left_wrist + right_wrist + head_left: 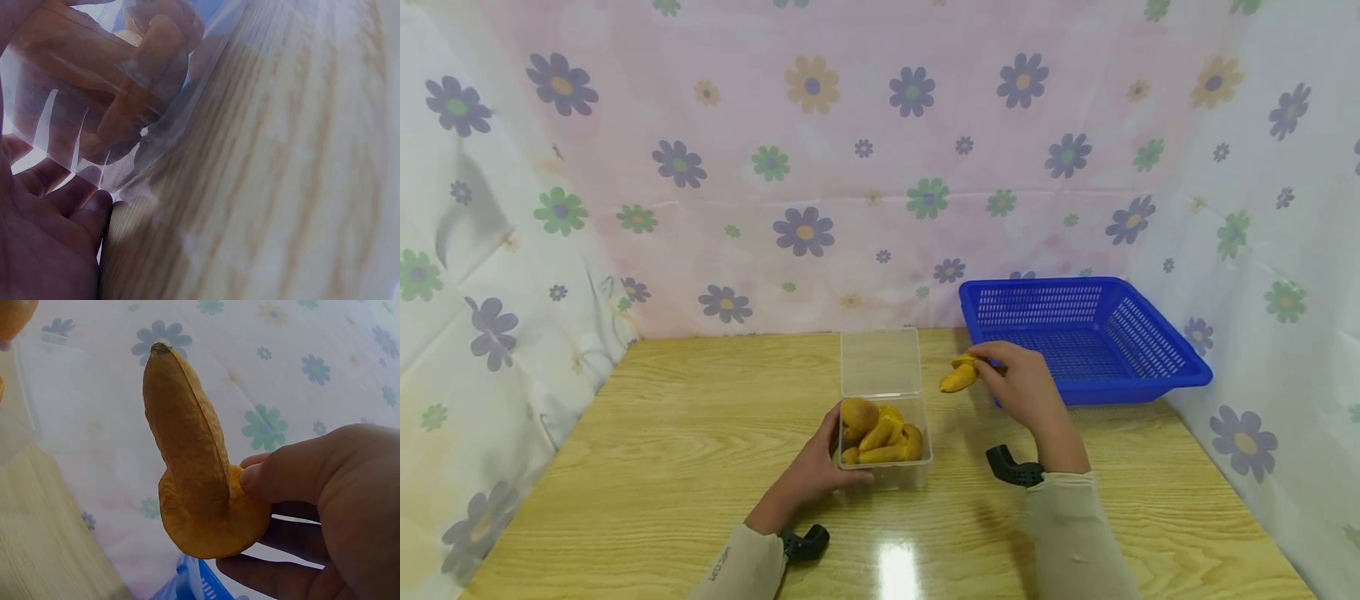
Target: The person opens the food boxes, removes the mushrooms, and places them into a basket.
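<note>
My right hand [1026, 385] pinches a yellow mushroom [958, 379] above the table, between the clear box and the blue basket. The right wrist view shows its thick stalk [185, 425] with a dark tip pointing up and the rounded cap low, held at the edge by thumb and fingers. With the left hand [814, 467], I hold a clear plastic box [929, 433] on the table, thumb at its front and fingers round its left side. Inside lie several yellow-brown mushrooms [880, 454], seen through the wall in the left wrist view.
The box's clear lid [880, 362] lies folded open behind it. A blue perforated basket [1180, 385] stands at the back right of the wooden table [700, 417]. Flowered cloth [850, 100] hangs behind and at both sides. Black wrist devices [1015, 468] sit at both cuffs.
</note>
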`<state>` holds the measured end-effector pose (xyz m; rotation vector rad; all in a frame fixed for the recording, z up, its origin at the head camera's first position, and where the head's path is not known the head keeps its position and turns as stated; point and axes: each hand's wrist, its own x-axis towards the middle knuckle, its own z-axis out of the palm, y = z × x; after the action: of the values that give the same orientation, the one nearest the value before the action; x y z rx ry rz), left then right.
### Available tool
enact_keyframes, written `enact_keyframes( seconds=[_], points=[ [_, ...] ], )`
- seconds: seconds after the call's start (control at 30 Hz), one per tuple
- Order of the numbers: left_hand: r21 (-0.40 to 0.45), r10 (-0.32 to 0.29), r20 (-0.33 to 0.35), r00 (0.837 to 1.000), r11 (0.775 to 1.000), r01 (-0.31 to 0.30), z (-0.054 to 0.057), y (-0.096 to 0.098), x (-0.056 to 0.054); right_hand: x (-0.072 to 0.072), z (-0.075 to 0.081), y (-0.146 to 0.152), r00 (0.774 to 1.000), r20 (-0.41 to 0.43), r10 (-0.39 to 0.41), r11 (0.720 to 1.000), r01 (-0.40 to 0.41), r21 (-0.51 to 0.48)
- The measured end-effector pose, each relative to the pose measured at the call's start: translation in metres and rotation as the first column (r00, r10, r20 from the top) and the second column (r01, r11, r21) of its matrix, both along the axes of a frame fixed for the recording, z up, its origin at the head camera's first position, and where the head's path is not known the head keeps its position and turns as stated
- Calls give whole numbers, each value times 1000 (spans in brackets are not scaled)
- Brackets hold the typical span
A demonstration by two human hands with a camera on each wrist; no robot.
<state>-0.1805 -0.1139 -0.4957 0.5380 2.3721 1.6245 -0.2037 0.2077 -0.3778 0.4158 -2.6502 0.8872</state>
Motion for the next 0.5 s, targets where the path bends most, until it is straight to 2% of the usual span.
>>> enact_keyframes(
  seconds=[0.2,0.5],
  points=[
    [3,-1,5,1000,1000,1,0,0,1,0,0,8,999,19,-48,998,48,-32],
    [-2,0,5,1000,1000,0,1,0,0,-2,2,19,997,-2,-82,995,82,-55]
  ],
)
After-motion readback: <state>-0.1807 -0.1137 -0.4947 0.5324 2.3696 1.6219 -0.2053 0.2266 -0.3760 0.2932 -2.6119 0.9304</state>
